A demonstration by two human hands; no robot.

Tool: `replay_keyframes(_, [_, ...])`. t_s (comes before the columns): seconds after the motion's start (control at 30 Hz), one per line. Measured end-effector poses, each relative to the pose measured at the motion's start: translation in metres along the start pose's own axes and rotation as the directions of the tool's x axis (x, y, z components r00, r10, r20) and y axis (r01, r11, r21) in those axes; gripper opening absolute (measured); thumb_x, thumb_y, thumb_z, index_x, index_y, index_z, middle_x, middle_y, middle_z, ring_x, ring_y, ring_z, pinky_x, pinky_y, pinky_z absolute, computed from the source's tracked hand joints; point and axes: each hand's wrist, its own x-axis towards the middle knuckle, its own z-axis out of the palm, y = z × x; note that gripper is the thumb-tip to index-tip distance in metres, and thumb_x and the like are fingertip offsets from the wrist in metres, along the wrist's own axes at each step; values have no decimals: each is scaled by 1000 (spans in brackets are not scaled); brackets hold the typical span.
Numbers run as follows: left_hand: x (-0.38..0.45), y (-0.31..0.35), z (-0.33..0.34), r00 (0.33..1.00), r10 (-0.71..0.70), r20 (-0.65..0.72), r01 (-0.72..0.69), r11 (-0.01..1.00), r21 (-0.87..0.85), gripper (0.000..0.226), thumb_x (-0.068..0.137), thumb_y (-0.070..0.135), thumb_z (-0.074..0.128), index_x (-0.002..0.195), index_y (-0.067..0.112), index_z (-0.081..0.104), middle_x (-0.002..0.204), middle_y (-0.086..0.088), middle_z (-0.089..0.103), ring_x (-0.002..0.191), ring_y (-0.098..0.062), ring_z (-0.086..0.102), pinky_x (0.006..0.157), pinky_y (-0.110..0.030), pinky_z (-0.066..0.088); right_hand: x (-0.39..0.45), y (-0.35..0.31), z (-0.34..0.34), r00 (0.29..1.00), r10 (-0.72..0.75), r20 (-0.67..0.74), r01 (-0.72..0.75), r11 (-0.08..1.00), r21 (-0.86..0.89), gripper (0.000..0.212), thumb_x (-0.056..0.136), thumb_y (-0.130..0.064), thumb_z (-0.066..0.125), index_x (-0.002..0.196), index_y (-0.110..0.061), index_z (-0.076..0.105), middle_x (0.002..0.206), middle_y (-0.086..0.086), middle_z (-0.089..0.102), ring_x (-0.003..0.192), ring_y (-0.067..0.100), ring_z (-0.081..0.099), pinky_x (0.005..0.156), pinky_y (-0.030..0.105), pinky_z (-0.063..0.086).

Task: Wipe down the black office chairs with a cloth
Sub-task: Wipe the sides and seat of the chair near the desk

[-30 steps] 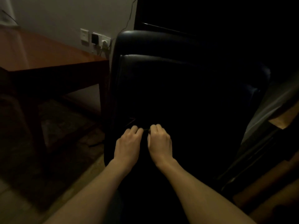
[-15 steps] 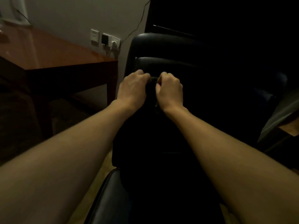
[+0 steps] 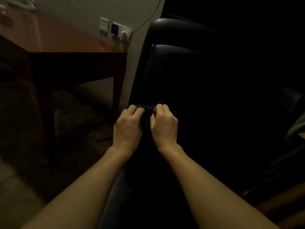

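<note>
Dark, soft cloth (image 3: 146,107), light and limp, sits bunched between left hand (image 3: 127,125) and right hand (image 3: 164,125), both pinching it against the black leather office chair's backrest (image 3: 189,71), near its left edge.

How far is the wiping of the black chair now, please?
Done: nothing can be judged, since the chair back is too dark to show wiped areas. In hand: left hand and right hand both hold the dark cloth against the backrest's lower left. Left: apparently the rest of this chair.
</note>
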Motion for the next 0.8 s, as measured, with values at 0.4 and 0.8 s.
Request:
replay_keyframes(0.4, [-34, -11, 34, 999, -44, -32, 43, 999, -32, 30, 80, 13, 56, 110, 9, 62, 102, -10, 59, 85, -30, 57, 59, -42, 53, -34, 9, 35, 997, 16, -81, -11, 998, 63, 10, 85, -11, 68, 85, -10, 58, 83, 7, 59, 68, 23, 60, 54, 32, 49])
replay_keyframes(0.8, [-92, -16, 54, 977, -193, 96, 205, 970, -135, 37, 73, -6, 72, 108, 6, 67, 102, -7, 61, 87, -24, 61, 74, -23, 44, -96, 28, 41, 998, -30, 53, 28, 998, 49, 11, 84, -10, 69, 84, -10, 58, 82, 5, 57, 69, 20, 58, 51, 29, 49])
